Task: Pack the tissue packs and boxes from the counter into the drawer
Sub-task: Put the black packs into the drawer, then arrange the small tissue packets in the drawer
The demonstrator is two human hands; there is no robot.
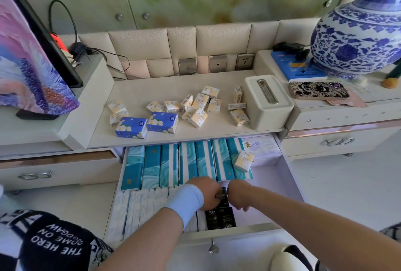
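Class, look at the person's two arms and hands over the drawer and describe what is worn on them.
The left hand has a wide light blue fabric wristband round its wrist. The right hand shows no band, watch or glove. Both forearms are bare, and no sleeve reaches them in view. No rings can be made out.

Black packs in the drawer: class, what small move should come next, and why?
Probably seat the black pack between the left hand and right hand beside the two black packs in the drawer, then let go: yellow packs wait on the counter.
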